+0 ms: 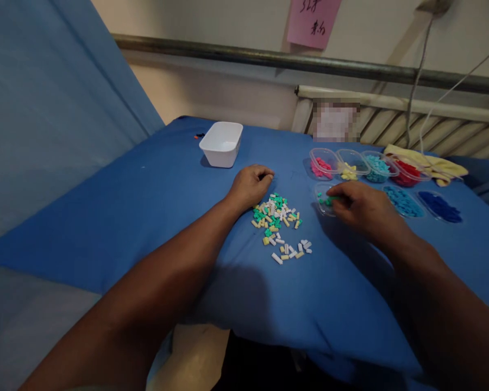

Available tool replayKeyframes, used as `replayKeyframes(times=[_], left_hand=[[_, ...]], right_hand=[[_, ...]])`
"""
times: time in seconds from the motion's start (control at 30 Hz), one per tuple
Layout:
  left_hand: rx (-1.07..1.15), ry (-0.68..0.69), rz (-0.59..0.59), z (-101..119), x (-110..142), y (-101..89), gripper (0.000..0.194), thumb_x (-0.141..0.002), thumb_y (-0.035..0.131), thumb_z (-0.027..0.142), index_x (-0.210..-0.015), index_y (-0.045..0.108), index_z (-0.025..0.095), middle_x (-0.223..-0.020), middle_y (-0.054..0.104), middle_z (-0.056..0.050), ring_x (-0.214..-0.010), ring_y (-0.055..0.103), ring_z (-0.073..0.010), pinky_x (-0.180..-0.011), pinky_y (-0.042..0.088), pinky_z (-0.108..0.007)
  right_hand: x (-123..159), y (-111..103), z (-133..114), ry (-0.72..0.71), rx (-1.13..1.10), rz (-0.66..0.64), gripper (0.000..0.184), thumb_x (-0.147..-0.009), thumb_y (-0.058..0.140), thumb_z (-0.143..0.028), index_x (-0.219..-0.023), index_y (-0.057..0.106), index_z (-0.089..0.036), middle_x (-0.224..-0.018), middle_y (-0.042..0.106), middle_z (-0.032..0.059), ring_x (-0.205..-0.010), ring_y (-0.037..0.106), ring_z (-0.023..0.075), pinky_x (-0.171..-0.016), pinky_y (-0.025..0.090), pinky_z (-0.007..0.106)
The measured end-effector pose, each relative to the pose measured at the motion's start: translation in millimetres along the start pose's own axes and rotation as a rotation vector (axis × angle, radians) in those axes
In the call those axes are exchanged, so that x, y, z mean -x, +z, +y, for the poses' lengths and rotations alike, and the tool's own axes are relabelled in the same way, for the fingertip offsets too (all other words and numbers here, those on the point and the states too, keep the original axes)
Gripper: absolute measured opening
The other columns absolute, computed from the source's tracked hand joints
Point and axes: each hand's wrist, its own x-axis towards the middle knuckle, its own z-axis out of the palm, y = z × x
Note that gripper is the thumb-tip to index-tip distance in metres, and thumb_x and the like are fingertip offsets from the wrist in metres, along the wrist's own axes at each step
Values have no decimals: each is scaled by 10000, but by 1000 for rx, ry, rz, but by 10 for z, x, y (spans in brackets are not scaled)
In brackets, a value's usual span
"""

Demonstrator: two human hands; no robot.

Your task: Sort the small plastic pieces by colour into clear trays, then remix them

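A heap of small green, white and yellow blocks [277, 220] lies on the blue cloth [155, 206]. My left hand [250, 184] rests as a loose fist just left of the heap, nothing visible in it. My right hand [361, 205] reaches over a clear round lid holding green blocks [325, 199], fingertips pinched together at the green pieces; what they hold is too small to make out.
A white tub [222, 142] stands at the back left. Clear lids hold pink [321, 165], yellow [350, 171], teal [377, 167], red [407, 171], light blue [403, 202] and dark blue [440, 206] blocks. A yellow cloth [427, 163] lies behind them. A metal rail [269, 57] runs along the wall.
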Motion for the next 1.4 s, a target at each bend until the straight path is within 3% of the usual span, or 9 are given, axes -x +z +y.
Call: replayKeyframes(times=[0.17, 0.4, 0.67, 0.9, 1.1, 1.4], left_hand=[[-14, -25, -1, 7, -14, -9, 197, -970, 656, 236, -1037, 841, 215, -1117, 831, -50, -1079, 762, -230, -1034, 578, -370], [5, -26, -5, 5, -12, -14, 200, -965, 662, 231, -1047, 842, 202, -1113, 830, -62, -1079, 764, -238, -1034, 576, -384], [14, -35, -3, 17, -5, -14, 192, -966, 666, 224, -1042, 841, 203, -1100, 829, -59, -1065, 762, -229, -1034, 578, -381], [5, -25, 0, 3, -8, -6, 202, -965, 660, 232, -1043, 844, 207, -1100, 831, -56, -1062, 763, -227, -1036, 582, -382], [-14, 6, 9, -6, -10, -2, 211, -964, 654, 244, -1045, 843, 197, -1108, 828, -70, -1064, 762, -232, -1044, 582, -385], [-14, -3, -7, 21, 4, -5, 215, -973, 643, 237, -1052, 841, 208, -1123, 829, -66, -1098, 758, -232, -1069, 578, -380]], right_hand=[[-14, 71, 398, 114, 64, 7, 296, -859, 633, -219, -1078, 830, -196, -953, 813, 107, -837, 748, 294, -831, 595, 444], [-118, 274, 432, 67, 14, 59, 282, -924, 654, -253, -1140, 830, -215, -1087, 837, 119, -965, 778, 310, -909, 624, 476], [-94, 300, 506, 19, 6, 86, 267, -937, 651, -220, -1130, 835, -226, -1122, 842, 118, -1045, 787, 323, -952, 631, 498], [-80, 194, 166, -111, -48, 114, 238, -1008, 616, -235, -1119, 826, -221, -1084, 840, 105, -1009, 792, 303, -926, 624, 462], [23, 204, -246, -346, -147, -216, 207, -1053, 632, -251, -1136, 818, -211, -1066, 821, 98, -976, 763, 267, -882, 598, 405], [56, 162, -341, -315, -85, -338, 128, -1017, 644, -206, -1051, 767, -214, -1021, 795, 85, -913, 728, 240, -801, 533, 349]])
